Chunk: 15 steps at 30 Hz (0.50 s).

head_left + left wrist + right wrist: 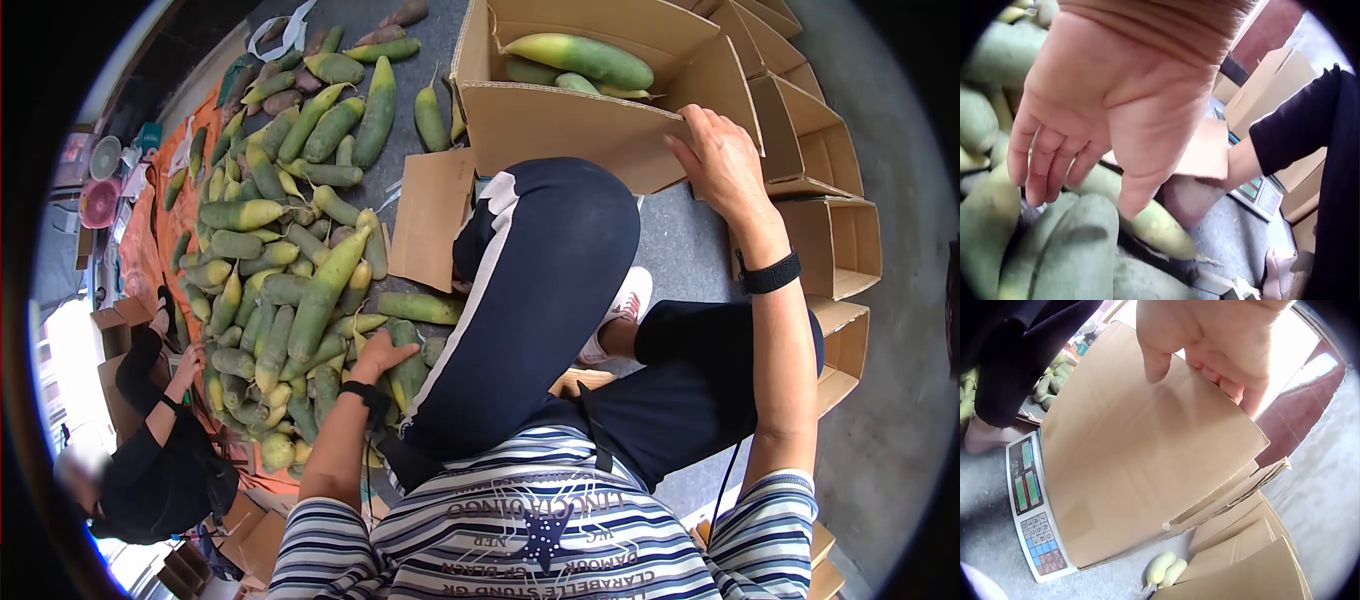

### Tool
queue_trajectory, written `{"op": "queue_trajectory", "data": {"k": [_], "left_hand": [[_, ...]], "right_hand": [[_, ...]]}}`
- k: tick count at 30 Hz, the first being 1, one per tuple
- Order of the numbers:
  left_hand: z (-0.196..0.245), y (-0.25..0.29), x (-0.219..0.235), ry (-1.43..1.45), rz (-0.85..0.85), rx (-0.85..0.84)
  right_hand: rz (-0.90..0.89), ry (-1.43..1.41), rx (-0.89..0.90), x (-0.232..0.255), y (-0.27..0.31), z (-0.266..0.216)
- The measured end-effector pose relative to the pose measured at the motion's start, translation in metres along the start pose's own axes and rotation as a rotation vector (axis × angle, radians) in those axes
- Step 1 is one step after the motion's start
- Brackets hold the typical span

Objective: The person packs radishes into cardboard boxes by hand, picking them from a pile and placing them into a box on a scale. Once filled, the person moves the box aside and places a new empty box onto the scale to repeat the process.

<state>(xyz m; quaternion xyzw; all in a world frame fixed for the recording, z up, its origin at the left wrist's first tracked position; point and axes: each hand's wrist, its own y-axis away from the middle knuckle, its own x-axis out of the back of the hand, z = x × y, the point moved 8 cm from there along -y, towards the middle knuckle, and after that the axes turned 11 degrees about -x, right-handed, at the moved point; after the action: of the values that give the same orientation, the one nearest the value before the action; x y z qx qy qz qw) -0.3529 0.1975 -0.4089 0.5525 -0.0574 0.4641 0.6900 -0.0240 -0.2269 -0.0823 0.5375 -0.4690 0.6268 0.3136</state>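
Note:
My left hand hovers over a large heap of green radishes, its fingers loosely bent with nothing in them. In the left wrist view the palm shows, and several plump radishes lie just beyond the fingertips. My right hand grips the edge of an open cardboard box, thumb on the outer face and fingers over the rim. Inside the box lie several radishes. Under it stands a digital scale with a keypad and display, mostly hidden in the head view.
More open cardboard boxes line the right side. A loose flap juts beside my knee. Across the heap, another person reaches into the radishes. An orange sheet runs along the left. Two radishes lie on the floor beside the scale.

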Motion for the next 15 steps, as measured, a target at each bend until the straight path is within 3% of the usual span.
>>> {"op": "queue_trajectory", "data": {"k": [1, 2, 3, 5, 9, 12, 15], "left_hand": [[-0.005, -0.007, -0.015, 0.090, 0.021, -0.034], [-0.030, -0.017, -0.037, 0.070, -0.028, 0.053], [-0.024, -0.015, -0.039, 0.077, -0.029, 0.052], [-0.010, -0.003, -0.028, -0.001, 0.087, 0.155], [0.000, 0.009, -0.015, 0.044, 0.132, 0.136], [0.015, 0.033, 0.017, 0.417, 0.306, -0.089], [0.017, 0.059, 0.057, 0.603, 0.400, -0.171]], "right_hand": [[-0.002, 0.003, 0.003, 0.000, 0.000, 0.000], [-0.010, 0.013, 0.004, -0.001, 0.000, 0.000], [-0.018, 0.024, 0.007, -0.002, 0.000, 0.000], [-0.027, 0.028, 0.005, -0.003, 0.000, 0.000], [-0.010, 0.036, 0.010, -0.003, 0.000, 0.000], [-0.022, 0.051, 0.004, -0.002, -0.001, -0.001], [-0.055, 0.038, -0.029, -0.004, -0.003, 0.000]]}}
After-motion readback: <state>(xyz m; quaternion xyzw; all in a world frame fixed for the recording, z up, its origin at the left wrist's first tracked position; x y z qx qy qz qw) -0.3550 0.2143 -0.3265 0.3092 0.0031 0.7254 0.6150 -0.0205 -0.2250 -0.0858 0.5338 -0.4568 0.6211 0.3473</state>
